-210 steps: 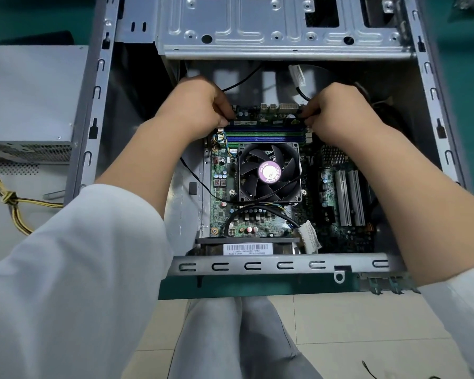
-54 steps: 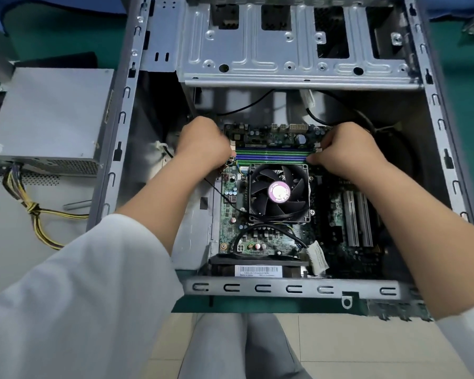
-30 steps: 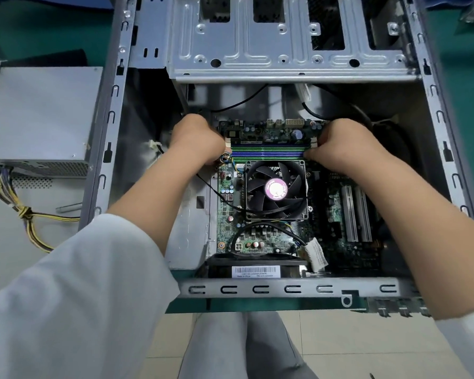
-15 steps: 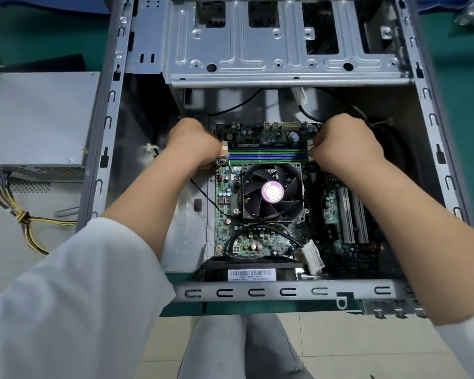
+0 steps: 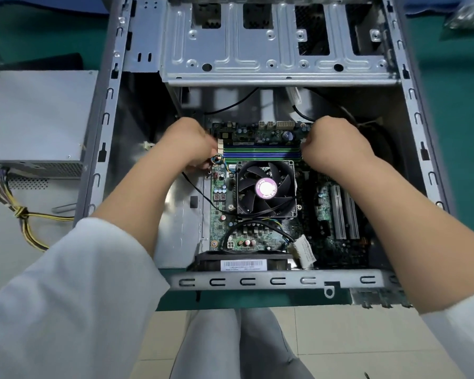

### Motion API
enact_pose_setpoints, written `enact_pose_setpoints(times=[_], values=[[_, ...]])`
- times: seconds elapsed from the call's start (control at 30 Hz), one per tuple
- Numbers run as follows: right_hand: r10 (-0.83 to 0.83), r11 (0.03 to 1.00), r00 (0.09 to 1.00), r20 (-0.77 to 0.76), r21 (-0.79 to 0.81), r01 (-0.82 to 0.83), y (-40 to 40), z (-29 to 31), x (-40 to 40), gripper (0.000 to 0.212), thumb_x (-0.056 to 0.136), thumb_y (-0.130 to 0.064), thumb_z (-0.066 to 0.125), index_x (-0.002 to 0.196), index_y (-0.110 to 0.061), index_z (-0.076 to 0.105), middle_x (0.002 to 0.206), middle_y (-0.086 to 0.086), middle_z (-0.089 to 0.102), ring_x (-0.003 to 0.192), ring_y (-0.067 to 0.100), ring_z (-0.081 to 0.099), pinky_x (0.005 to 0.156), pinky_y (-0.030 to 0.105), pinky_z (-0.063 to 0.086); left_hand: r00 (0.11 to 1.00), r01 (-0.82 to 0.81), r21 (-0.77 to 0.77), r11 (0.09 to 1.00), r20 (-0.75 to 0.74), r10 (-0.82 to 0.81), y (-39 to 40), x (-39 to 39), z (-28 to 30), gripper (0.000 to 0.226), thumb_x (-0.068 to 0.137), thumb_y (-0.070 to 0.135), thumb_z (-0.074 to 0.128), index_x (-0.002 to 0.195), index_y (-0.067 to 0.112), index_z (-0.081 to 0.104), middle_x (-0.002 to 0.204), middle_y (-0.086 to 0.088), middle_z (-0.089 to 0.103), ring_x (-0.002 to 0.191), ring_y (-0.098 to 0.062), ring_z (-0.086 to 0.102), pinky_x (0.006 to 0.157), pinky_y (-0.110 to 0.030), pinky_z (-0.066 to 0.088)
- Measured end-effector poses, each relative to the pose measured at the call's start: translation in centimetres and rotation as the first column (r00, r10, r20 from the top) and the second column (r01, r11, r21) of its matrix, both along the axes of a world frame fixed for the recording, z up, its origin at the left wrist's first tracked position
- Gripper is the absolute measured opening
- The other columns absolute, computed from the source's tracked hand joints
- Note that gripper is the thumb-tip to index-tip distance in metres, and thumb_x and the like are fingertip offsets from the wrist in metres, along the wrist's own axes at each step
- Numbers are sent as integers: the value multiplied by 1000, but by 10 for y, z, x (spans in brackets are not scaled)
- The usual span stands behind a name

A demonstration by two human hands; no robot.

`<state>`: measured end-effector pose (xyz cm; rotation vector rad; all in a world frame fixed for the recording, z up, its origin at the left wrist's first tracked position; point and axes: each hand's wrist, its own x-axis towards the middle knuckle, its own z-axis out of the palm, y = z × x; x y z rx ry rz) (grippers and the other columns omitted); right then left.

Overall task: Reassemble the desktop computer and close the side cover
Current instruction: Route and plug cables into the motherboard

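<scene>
Computer case holds motherboard; left hand and right hand curled, grip unclear.

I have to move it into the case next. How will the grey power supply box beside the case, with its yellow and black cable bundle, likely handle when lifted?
The power supply is a closed metal box, so probably rigid and heavy for its size. Its flat sides may feel slippery. The cable bundle looks floppy and would likely trail and snag.

Likely repair workshop: green mat, loose power supply.
</scene>
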<state>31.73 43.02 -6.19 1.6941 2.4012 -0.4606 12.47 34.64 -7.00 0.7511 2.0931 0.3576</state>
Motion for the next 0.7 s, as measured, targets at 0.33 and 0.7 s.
enact_pose_setpoints(times=[0.33,0.7], values=[[285,956,925,-252,2,-294,-15,26,-7,23,95,-17,47,101,-8,67,98,11,65,90,25,58,68,27,38,837,378,-253,890,-317,-446,-22,-6,20,26,88,12,60,113,8,65,111,-14,65,102,-31,62,90,-37,51],[643,765,752,-145,78,-639,-28,-7,-82,35,100,-23,36,119,-5,60,140,12,42,128,35,36,106,40,30,708,536,-379,755,-285,-646,-12,4,5,20,86,12,62,72,9,48,73,-9,49,79,-28,52,80,-38,50]])
